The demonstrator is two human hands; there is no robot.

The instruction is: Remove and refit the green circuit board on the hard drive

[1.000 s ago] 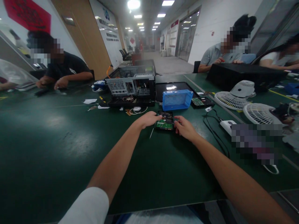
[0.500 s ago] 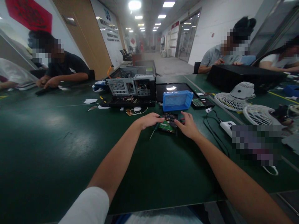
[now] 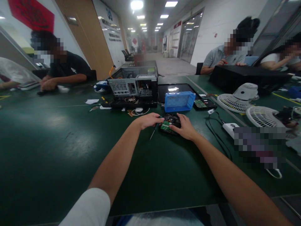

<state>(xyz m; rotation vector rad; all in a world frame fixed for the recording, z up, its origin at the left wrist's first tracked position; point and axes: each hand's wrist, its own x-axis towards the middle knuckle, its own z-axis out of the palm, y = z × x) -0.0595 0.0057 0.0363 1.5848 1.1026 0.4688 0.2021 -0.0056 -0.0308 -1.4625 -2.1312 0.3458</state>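
A hard drive (image 3: pixel 172 118) with a green circuit board lies on the table in front of me. My left hand (image 3: pixel 150 121) is closed round a thin screwdriver (image 3: pixel 152 133) at the drive's left side; the shaft points down toward me. Part of the screwdriver's handle is hidden by my fingers. My right hand (image 3: pixel 186 127) grips the drive from the right, thumb over the green board and fingers at the far right edge.
Just behind the drive stands a blue plastic bin (image 3: pixel 180 102) on its side. An opened computer case (image 3: pixel 133 86) is at the back left. Right of me are a power strip (image 3: pixel 231 127), a second drive (image 3: pixel 204 103) and white fan parts (image 3: pixel 235 100). Co-workers sit on both sides.
My right hand has moved left from beside the hard drive and now grips it, thumb on the board. My left hand still holds the screwdriver in nearly the same place.
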